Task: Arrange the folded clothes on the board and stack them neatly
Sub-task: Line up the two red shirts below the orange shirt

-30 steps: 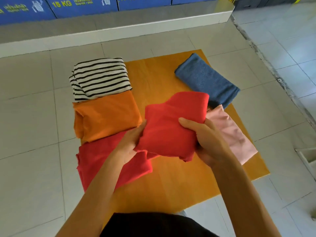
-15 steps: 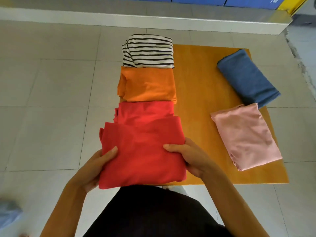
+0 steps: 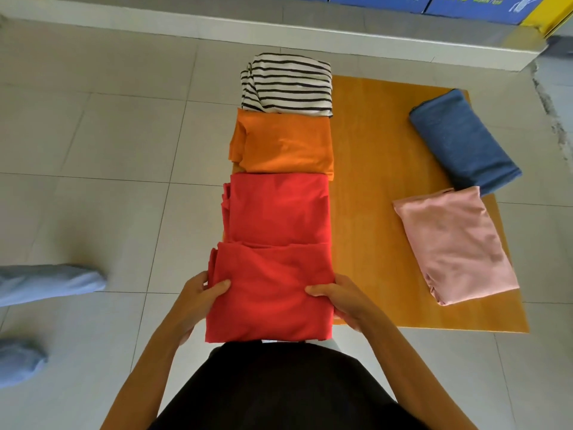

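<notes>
Left hand point(image 3: 198, 301) grips the left edge of the near red folded garment point(image 3: 269, 293), thumb on top, fingers curled under the cloth. Right hand point(image 3: 341, 301) grips the right edge of the same garment, thumb on top, fingers underneath. Garment sits at the near-left corner of the orange wooden board point(image 3: 372, 187); cannot tell if it rests flat or is slightly lifted. Its far edge touches or slightly overlaps a second red folded garment point(image 3: 276, 209).

Column along the board's left side, near to far: held red piece, second red piece, orange folded garment point(image 3: 285, 144), black-and-white striped folded garment point(image 3: 288, 83). Each touches the next. The left edges of all four hang slightly over the board's left edge onto the tiled floor point(image 3: 93, 181).

Right side of the board: pink folded garment point(image 3: 455, 243), tilted, near the right edge. Blue folded garment point(image 3: 462, 141) just beyond it, also tilted, its near end touching the pink one's far corner. Bare strip of board between the two groups.

Black clothing point(image 3: 279, 389) of the person fills the bottom centre. At left edge of the view, two pale blue-grey shapes point(image 3: 46, 283) on the floor, blurred; cannot tell what they are. Far side: low white ledge point(image 3: 279, 29) with blue boxes point(image 3: 465, 4) on it, print unreadable.
</notes>
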Available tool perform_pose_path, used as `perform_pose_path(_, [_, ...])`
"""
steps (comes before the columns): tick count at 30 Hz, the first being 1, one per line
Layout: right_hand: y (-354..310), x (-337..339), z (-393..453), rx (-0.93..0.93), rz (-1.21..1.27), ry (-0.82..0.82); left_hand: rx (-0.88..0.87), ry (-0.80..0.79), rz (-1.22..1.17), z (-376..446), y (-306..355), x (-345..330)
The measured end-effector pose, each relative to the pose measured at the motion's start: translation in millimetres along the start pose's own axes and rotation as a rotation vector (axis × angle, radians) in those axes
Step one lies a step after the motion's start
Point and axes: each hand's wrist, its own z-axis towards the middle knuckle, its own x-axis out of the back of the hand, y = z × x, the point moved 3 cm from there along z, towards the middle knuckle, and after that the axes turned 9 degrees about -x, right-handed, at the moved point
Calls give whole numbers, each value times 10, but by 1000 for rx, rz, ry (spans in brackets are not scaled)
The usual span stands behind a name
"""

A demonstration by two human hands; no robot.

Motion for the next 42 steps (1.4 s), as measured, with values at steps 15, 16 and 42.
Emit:
perform_pose_path(15, [-45, -44, 137, 203, -219, 429, -25, 272, 312, 240, -127, -89])
perform_pose_path(16, [-69, -69, 141, 220, -271, 479, -37, 303, 336, 267, -116, -98])
perform_pose_path(42, [-701, 54, -449, 598, -317, 650, -661, 418, 345, 278, 1023, -786])
